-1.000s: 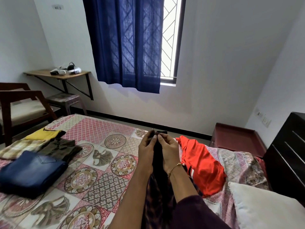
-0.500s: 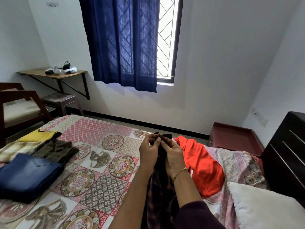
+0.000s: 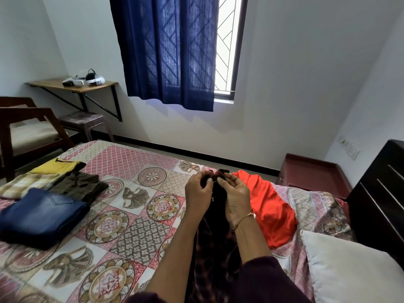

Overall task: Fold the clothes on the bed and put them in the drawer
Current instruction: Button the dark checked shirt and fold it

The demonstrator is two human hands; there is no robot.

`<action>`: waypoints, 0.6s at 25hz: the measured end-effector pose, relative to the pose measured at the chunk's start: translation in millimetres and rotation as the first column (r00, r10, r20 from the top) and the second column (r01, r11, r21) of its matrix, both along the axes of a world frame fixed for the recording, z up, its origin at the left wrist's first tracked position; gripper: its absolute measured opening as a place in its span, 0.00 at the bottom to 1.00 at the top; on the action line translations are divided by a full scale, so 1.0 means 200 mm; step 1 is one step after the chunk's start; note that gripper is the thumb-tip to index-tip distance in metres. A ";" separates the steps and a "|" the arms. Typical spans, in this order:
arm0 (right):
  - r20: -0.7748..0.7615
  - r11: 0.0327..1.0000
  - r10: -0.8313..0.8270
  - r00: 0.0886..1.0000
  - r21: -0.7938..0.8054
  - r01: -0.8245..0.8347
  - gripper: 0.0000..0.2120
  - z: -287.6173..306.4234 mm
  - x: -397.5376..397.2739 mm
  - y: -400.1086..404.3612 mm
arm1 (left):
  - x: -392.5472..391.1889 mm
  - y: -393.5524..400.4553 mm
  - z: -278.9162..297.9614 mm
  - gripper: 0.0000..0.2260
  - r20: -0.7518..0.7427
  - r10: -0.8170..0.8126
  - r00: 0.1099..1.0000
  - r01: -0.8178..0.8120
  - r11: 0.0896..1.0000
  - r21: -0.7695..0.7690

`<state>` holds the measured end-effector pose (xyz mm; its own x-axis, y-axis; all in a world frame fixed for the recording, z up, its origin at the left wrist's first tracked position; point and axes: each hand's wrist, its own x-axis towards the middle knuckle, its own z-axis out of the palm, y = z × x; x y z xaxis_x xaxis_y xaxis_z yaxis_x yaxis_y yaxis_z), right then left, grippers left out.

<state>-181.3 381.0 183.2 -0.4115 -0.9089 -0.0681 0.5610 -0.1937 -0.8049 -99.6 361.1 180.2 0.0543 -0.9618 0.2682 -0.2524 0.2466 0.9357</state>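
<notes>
A dark checked garment (image 3: 215, 243) hangs between my forearms above the patterned bed (image 3: 135, 228). My left hand (image 3: 197, 192) and my right hand (image 3: 235, 196) each pinch its top edge, held up close together with a small gap between them. An orange garment (image 3: 270, 206) lies crumpled on the bed just right of my right hand. On the bed's left side sit folded clothes: blue jeans (image 3: 41, 215), a dark olive shirt (image 3: 79, 185), a pale checked piece (image 3: 26, 184) and a yellow piece (image 3: 54, 166).
A white pillow (image 3: 354, 267) lies at the lower right. A dark drawer unit (image 3: 380, 197) stands against the right wall, with a red-brown low stand (image 3: 312, 171) beside it. A wooden chair (image 3: 28, 127), a stool and a wall shelf are at the left.
My hands have drawn slightly apart at the garment's top edge, opening it a little. The view has shifted a bit to the right.
</notes>
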 end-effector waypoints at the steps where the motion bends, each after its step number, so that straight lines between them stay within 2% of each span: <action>1: -0.009 1.000 0.009 1.000 0.001 -0.009 0.09 -0.01 0.00 0.01 | 0.02 0.01 0.00 0.08 -0.016 -0.014 1.000 0.014 1.000 0.013; 4: -0.055 1.000 0.017 0.998 -0.006 -0.018 0.08 -0.04 -0.01 0.02 | 0.05 0.01 -0.02 0.07 -0.080 -0.070 0.994 0.073 0.996 0.045; 7: -0.167 0.999 0.035 0.985 -0.004 -0.036 0.07 -0.05 -0.01 0.02 | 0.08 0.02 -0.04 0.11 -0.144 -0.179 0.973 0.194 0.976 0.102; 9: -0.255 0.997 0.071 0.964 -0.001 -0.073 0.07 -0.05 -0.02 0.03 | 0.09 0.02 -0.05 0.11 -0.125 -0.224 0.966 0.238 0.965 0.107; 12: -0.358 0.990 0.135 0.924 0.019 -0.138 0.08 -0.03 -0.04 0.05 | 0.10 0.02 -0.05 0.08 0.021 -0.154 0.988 0.153 0.987 0.056; 15: -0.464 0.993 0.112 0.879 0.095 -0.076 0.10 -0.04 0.00 0.04 | 0.09 0.00 -0.06 0.06 0.122 -0.004 0.992 -0.002 0.999 0.046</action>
<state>-181.3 389.7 174.6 -0.3241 -0.9450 0.0450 0.1281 -0.0910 -0.9876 -81.7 361.6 168.0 0.0228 -0.9733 0.2285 -0.3654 0.2046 0.9081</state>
